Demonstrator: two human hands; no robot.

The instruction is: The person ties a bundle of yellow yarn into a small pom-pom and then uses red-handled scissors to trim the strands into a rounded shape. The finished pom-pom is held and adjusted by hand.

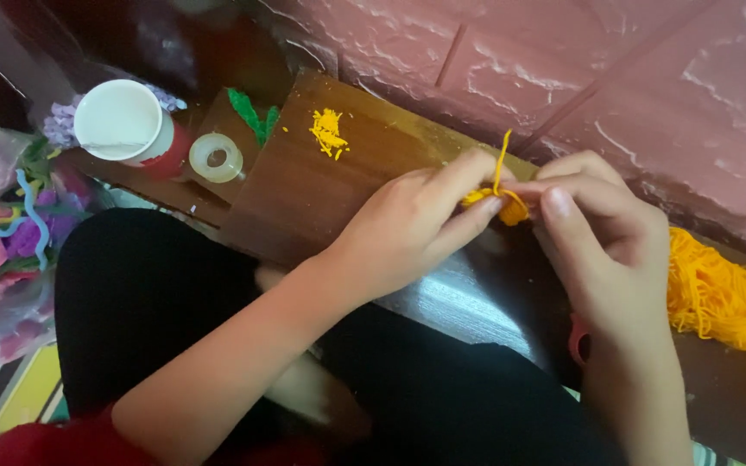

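Here we pinch a small fuzzy bundle of orange-yellow yarn (506, 205) between both hands over the dark glossy wooden board (304, 190): our left hand (412, 229) and right hand (602, 233) close narrowly on it, one thin strand standing upright. A loose, stringy heap of matching yarn (718, 293) lies near the right hand.

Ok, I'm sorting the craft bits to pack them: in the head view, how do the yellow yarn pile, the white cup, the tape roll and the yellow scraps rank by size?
As they look in the head view:
1. Yellow yarn pile
2. White cup, close behind
3. Tape roll
4. Yellow scraps, about level with the tape roll
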